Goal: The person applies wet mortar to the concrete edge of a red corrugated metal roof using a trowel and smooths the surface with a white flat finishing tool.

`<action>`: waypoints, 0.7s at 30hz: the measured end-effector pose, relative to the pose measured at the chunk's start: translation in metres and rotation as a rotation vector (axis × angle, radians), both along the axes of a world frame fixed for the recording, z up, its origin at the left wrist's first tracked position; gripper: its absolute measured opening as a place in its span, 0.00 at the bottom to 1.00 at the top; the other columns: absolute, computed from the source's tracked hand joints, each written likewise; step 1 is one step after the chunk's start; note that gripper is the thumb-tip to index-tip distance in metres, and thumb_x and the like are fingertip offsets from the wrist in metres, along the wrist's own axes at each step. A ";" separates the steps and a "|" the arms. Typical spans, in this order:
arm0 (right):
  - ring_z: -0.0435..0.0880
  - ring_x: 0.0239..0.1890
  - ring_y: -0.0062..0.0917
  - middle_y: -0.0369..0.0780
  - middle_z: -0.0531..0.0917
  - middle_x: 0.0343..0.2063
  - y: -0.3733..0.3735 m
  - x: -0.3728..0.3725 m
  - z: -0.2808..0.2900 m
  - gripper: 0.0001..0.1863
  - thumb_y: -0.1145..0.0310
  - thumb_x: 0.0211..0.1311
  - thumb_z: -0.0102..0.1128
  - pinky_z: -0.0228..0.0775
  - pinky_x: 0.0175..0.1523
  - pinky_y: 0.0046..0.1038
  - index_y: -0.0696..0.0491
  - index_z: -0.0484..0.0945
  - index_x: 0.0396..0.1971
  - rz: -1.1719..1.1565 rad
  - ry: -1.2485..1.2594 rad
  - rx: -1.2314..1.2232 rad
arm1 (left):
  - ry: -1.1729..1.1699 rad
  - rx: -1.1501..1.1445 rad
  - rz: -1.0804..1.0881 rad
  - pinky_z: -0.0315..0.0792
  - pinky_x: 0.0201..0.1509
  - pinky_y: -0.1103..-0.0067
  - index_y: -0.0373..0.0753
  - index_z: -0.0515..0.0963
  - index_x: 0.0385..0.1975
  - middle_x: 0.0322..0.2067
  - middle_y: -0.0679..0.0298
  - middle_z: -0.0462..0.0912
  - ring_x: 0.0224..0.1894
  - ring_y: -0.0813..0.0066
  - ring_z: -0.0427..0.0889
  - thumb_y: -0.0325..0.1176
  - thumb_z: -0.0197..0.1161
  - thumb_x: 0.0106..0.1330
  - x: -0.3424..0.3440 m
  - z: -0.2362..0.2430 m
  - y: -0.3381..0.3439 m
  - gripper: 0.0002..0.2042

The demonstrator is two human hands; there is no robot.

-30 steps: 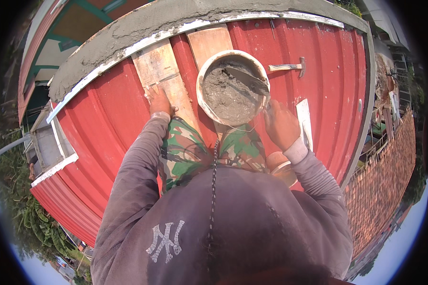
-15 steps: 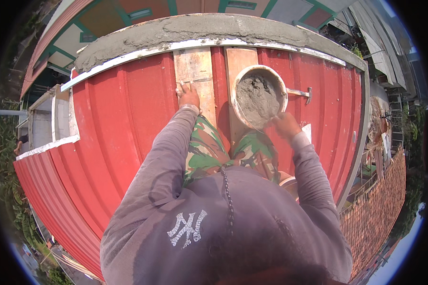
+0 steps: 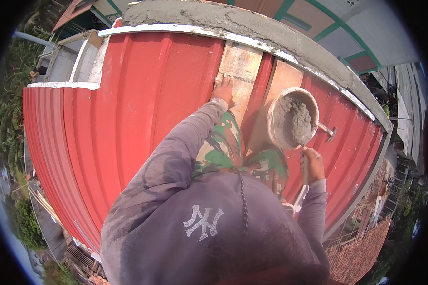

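My left hand [image 3: 225, 91] rests with its fingers spread on a worn wooden plank [image 3: 240, 64] laid over the red roof. The fingers of my right hand [image 3: 314, 165] are closed around the handle of a trowel [image 3: 305, 172], at the near rim of a mortar bucket. The trowel's blade seems buried under a lump of wet grey mortar [image 3: 299, 121]. That lump sits inside the pale round bucket [image 3: 272, 124], which stands tilted by my knee. A second board [image 3: 283, 85] runs partly beneath the bucket.
A hammer [image 3: 329, 131] lies on the red ribbed metal roof [image 3: 142, 95] just right of the bucket. Along the far side runs a wall top [image 3: 214, 16] coated in grey mortar, with a white edge strip [image 3: 185, 29]. The roof's right edge drops toward tiled roofs [image 3: 359, 251].
My view has swung, shifting the scene rightward. My right hand now grips the trowel at the bucket's rim, and the mortar inside is heaped up. My left hand stays on the plank.
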State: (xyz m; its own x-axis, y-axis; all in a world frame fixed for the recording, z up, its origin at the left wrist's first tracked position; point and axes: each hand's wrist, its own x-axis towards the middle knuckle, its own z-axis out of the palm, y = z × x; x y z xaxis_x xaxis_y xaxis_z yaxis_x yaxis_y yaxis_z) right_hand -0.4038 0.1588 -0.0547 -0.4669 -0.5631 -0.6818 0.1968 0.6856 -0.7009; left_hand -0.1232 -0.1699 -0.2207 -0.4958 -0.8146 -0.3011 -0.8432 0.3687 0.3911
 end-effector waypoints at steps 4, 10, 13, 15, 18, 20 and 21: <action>0.75 0.17 0.17 0.33 0.78 0.20 0.015 0.003 0.005 0.14 0.54 0.74 0.62 0.68 0.20 0.21 0.50 0.78 0.35 -0.036 -0.020 -0.042 | 0.378 -0.131 0.279 0.53 0.84 0.59 0.35 0.54 0.79 0.80 0.45 0.52 0.82 0.45 0.50 0.47 0.72 0.67 0.060 -0.036 -0.009 0.46; 0.76 0.17 0.18 0.33 0.77 0.20 0.023 0.010 0.021 0.14 0.54 0.75 0.61 0.68 0.20 0.21 0.51 0.77 0.36 -0.096 0.022 -0.079 | -0.024 -0.243 1.001 0.50 0.84 0.58 0.34 0.49 0.80 0.81 0.47 0.45 0.84 0.48 0.42 0.55 0.70 0.67 0.201 -0.064 -0.041 0.51; 0.75 0.17 0.19 0.34 0.77 0.21 0.028 0.008 0.024 0.15 0.54 0.75 0.60 0.68 0.20 0.21 0.51 0.77 0.37 -0.101 0.040 -0.103 | -0.115 -0.058 1.090 0.53 0.83 0.57 0.35 0.46 0.81 0.82 0.47 0.44 0.84 0.50 0.45 0.59 0.71 0.65 0.251 -0.071 -0.052 0.54; 0.74 0.17 0.19 0.35 0.77 0.20 0.026 0.012 0.031 0.16 0.54 0.75 0.60 0.67 0.20 0.21 0.52 0.77 0.38 -0.106 0.051 -0.108 | -0.100 0.130 1.062 0.54 0.83 0.58 0.37 0.46 0.81 0.82 0.47 0.45 0.83 0.52 0.48 0.61 0.71 0.65 0.274 -0.080 -0.052 0.55; 0.74 0.17 0.18 0.34 0.76 0.20 0.019 0.016 0.043 0.16 0.54 0.76 0.59 0.67 0.20 0.21 0.53 0.77 0.38 -0.127 0.042 -0.092 | -0.126 0.102 1.047 0.55 0.83 0.58 0.36 0.46 0.81 0.82 0.47 0.45 0.83 0.53 0.49 0.61 0.71 0.65 0.275 -0.086 -0.044 0.56; 0.73 0.17 0.18 0.34 0.76 0.21 0.013 0.020 0.050 0.16 0.53 0.77 0.58 0.66 0.20 0.21 0.52 0.76 0.37 -0.125 0.040 -0.095 | -0.077 0.032 1.083 0.51 0.84 0.58 0.35 0.45 0.81 0.82 0.47 0.42 0.83 0.52 0.47 0.63 0.74 0.60 0.279 -0.084 -0.040 0.60; 0.73 0.17 0.18 0.34 0.76 0.21 0.017 0.019 0.053 0.17 0.53 0.77 0.58 0.66 0.20 0.21 0.52 0.76 0.37 -0.131 0.047 -0.107 | -0.049 -0.010 1.105 0.50 0.84 0.59 0.34 0.45 0.81 0.82 0.47 0.41 0.84 0.51 0.46 0.65 0.74 0.58 0.268 -0.077 -0.036 0.62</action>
State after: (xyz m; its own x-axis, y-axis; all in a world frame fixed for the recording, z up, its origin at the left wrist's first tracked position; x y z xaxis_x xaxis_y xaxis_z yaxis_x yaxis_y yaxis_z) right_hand -0.3848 0.1759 -0.0017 -0.5706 -0.5640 -0.5969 0.2449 0.5769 -0.7792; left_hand 0.1452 -0.2063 -0.2980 0.5187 -0.8039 -0.2911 -0.7244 -0.5940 0.3499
